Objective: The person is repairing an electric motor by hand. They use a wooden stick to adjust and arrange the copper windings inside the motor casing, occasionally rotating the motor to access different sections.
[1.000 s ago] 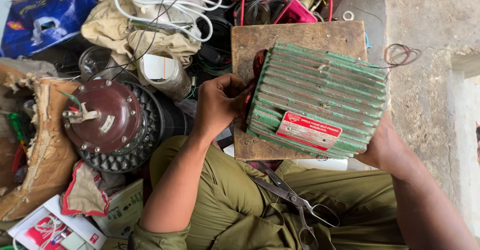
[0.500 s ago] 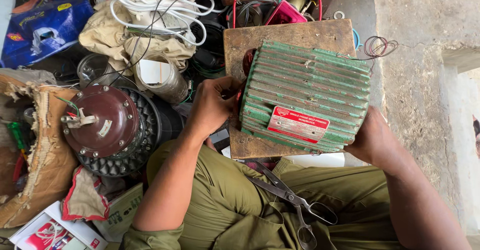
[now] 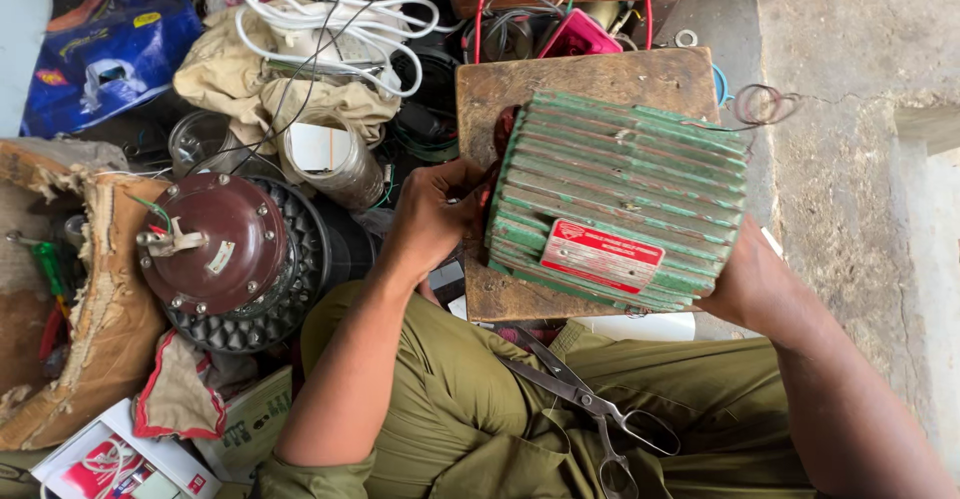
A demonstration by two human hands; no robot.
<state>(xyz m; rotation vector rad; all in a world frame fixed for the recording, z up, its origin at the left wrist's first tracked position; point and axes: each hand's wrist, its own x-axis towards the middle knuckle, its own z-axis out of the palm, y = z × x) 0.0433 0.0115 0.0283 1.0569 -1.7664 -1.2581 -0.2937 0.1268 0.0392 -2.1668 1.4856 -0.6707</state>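
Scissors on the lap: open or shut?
Shut. The scissors lie on the olive trousers, blades together in one point, both handle loops side by side.

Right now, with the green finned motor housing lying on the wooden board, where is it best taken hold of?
Probably by its two end faces, from left and right. The green finned motor housing lies on its side on the wooden board, ribs running lengthwise, so palms seat better on the ends. The left hand and right hand sit there.

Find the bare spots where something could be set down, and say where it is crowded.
Free: concrete floor right of the green finned motor and wooden board. Crowded: left of the left hand, with maroon motor, white cables, jar. Scissors occupy the lap.
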